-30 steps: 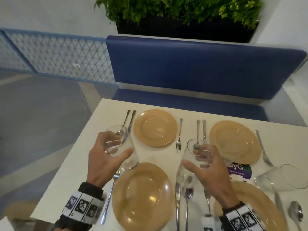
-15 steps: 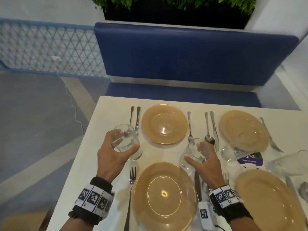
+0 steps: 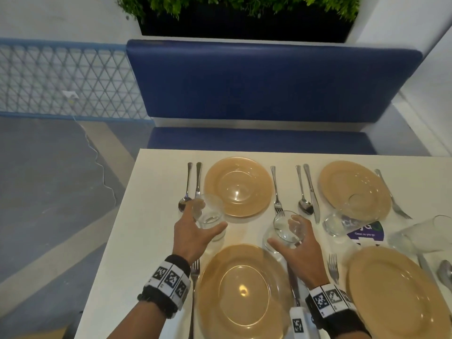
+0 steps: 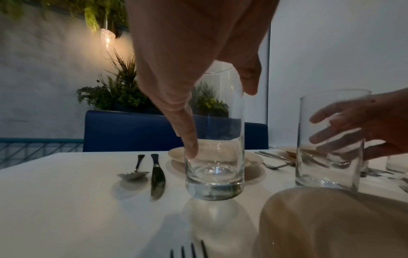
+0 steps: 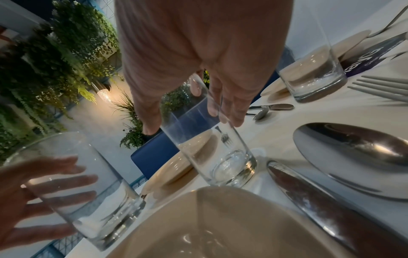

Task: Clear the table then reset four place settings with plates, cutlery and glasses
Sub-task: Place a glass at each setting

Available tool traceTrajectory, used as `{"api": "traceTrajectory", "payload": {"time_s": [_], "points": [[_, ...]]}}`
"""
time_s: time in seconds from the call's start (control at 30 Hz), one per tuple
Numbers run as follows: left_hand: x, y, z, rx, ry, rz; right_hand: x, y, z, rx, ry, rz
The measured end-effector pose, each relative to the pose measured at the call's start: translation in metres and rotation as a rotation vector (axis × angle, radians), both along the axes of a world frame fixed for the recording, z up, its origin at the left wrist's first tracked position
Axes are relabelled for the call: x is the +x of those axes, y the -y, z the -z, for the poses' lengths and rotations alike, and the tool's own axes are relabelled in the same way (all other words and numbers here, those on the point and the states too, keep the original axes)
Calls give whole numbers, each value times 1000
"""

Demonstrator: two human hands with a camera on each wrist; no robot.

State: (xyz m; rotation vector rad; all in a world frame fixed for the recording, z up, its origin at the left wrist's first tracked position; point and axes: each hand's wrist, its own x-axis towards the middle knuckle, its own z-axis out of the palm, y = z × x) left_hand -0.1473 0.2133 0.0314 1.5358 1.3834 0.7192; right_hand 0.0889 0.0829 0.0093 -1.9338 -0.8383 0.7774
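Two clear glasses stand upright on the white table [image 3: 156, 216]. The left glass [image 3: 213, 223] [image 4: 216, 162] is between the far-left plate [image 3: 237, 187] and the near-left plate [image 3: 242, 289]. My left hand [image 3: 209, 216] [image 4: 220, 120] spans it with spread, nearly straight fingers; the index finger touches its wall. The right glass [image 3: 281, 222] [image 5: 212, 148] stands by the near-left plate's right rim. My right hand [image 3: 283, 231] [image 5: 189, 124] reaches round it; fingers touch the far side, thumb just off the wall.
Two more tan plates [image 3: 354, 189] [image 3: 401, 297] lie on the right, with two further glasses [image 3: 335, 223] [image 3: 420, 233] between them near a purple sticker [image 3: 367, 232]. Forks, knives and spoons flank each plate. A blue bench [image 3: 269, 81] stands behind the table; its left edge drops to the floor.
Both glasses have come down from the air and now stand on the table. My fingers have loosened and spread round them.
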Motion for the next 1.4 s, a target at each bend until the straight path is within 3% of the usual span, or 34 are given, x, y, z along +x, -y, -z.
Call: {"api": "traceTrajectory", "payload": {"time_s": [0.3, 0.67, 1.4], "points": [[6, -8, 20, 22, -50, 20, 1, 0, -5, -36, -21, -19], [-6, -27, 17, -23, -36, 58, 9, 2, -7, -74, -19, -95], [-10, -30, 27, -45, -109, 135, 10, 8, 1, -26, -30, -85]]}}
